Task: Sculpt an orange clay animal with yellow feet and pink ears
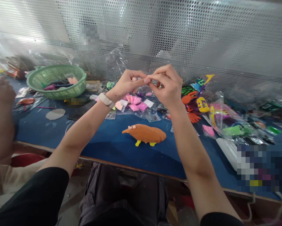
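Note:
My left hand (129, 82) and my right hand (167, 83) meet fingertip to fingertip above the table, level with the far row of packets. Both hands are closed in a pinch; the small pale bit between their tips is too tiny to name. An orange clay animal (146, 133) with a pointed snout lies on the blue table below them. Two small pale pink bits (132, 127) sit on its head, and yellow feet (152, 144) show under its body.
Pink and white clay packets (135, 100) lie behind the animal. A green basket (58, 94) stands back left, by a flat grey disc (55, 114). Orange, yellow and green clay figures (202, 104) and plastic bags fill the right. Another person's arm (0, 122) rests at far left.

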`<control>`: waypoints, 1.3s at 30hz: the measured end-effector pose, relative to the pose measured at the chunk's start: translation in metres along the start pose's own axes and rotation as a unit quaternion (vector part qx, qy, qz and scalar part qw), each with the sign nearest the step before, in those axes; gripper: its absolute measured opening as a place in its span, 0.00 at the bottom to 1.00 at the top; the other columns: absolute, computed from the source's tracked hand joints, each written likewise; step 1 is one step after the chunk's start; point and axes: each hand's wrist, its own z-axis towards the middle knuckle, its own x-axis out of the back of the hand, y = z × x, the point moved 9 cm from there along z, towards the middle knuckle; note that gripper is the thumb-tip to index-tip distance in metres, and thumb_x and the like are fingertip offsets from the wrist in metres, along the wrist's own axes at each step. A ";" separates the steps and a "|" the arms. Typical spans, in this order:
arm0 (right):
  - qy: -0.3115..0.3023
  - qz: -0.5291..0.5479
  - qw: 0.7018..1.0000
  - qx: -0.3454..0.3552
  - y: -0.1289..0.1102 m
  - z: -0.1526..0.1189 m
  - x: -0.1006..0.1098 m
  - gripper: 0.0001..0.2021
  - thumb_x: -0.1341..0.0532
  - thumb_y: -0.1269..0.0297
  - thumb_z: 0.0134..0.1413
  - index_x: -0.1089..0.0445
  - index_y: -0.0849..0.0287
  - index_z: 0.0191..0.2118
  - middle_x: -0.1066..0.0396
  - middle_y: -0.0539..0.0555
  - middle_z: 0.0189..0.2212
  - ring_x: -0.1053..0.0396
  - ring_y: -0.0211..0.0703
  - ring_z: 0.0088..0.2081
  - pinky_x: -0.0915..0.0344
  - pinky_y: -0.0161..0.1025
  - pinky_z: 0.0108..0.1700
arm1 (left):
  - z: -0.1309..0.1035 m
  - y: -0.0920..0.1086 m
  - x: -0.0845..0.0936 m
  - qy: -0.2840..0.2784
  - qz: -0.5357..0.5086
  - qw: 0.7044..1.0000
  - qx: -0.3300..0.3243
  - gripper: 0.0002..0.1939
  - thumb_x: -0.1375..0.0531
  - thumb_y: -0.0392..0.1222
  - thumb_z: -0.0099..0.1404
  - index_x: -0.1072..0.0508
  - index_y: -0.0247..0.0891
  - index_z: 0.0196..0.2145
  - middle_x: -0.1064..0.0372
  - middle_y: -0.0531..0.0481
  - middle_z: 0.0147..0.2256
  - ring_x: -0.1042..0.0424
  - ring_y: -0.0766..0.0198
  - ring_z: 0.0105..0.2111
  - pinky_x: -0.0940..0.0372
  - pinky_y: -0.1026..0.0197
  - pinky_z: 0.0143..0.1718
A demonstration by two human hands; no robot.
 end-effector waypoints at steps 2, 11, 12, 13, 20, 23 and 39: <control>-0.009 -0.004 1.000 -0.008 0.001 0.000 -0.001 0.16 0.39 0.47 0.84 0.16 0.46 0.55 0.17 0.55 0.52 0.19 0.46 0.40 0.19 0.47 0.45 | 0.000 -0.001 0.004 0.024 0.024 0.999 0.003 0.25 0.22 0.66 0.71 0.14 0.39 0.41 0.45 0.63 0.18 0.45 0.72 0.17 0.47 0.65 0.20; -0.004 -0.008 1.000 -0.012 0.001 0.001 -0.001 0.15 0.38 0.48 0.83 0.15 0.47 0.53 0.16 0.56 0.51 0.18 0.46 0.40 0.18 0.47 0.44 | 0.000 0.010 0.001 0.016 0.069 0.997 -0.016 0.27 0.25 0.68 0.74 0.17 0.39 0.38 0.31 0.55 0.25 0.40 0.72 0.20 0.48 0.64 0.21; -0.006 -0.011 1.000 -0.012 0.001 0.001 -0.001 0.15 0.38 0.48 0.83 0.15 0.48 0.53 0.16 0.56 0.51 0.18 0.46 0.40 0.19 0.47 0.45 | 0.000 0.010 0.001 0.019 0.076 0.997 -0.016 0.27 0.25 0.68 0.74 0.17 0.38 0.38 0.33 0.56 0.24 0.40 0.72 0.20 0.48 0.64 0.22; -0.012 -0.014 1.000 -0.013 0.001 0.001 -0.001 0.15 0.38 0.48 0.84 0.15 0.48 0.54 0.16 0.56 0.51 0.18 0.47 0.41 0.19 0.46 0.45 | 0.000 0.011 0.001 0.027 0.086 0.996 -0.015 0.28 0.25 0.69 0.73 0.17 0.38 0.38 0.35 0.57 0.23 0.40 0.72 0.20 0.48 0.63 0.22; -0.033 -0.032 0.999 -0.024 0.002 0.001 -0.003 0.14 0.38 0.53 0.83 0.15 0.49 0.55 0.17 0.56 0.52 0.19 0.46 0.40 0.20 0.47 0.45 | -0.001 0.011 0.005 0.060 0.137 0.988 0.036 0.27 0.22 0.68 0.71 0.18 0.39 0.37 0.39 0.58 0.18 0.39 0.69 0.20 0.47 0.64 0.22; -0.018 -0.031 0.999 -0.014 0.000 0.001 0.000 0.13 0.38 0.53 0.83 0.15 0.48 0.54 0.17 0.55 0.51 0.21 0.44 0.37 0.21 0.47 0.43 | -0.002 0.008 0.003 0.038 0.112 0.992 0.044 0.26 0.25 0.68 0.74 0.17 0.40 0.38 0.38 0.59 0.19 0.40 0.70 0.19 0.47 0.64 0.21; -0.028 -0.033 0.999 -0.011 0.003 0.000 -0.004 0.11 0.36 0.56 0.82 0.16 0.49 0.54 0.17 0.55 0.52 0.19 0.45 0.39 0.20 0.46 0.44 | -0.001 0.001 0.007 0.056 0.094 0.994 0.028 0.25 0.22 0.65 0.71 0.16 0.38 0.40 0.41 0.60 0.19 0.41 0.71 0.18 0.49 0.65 0.20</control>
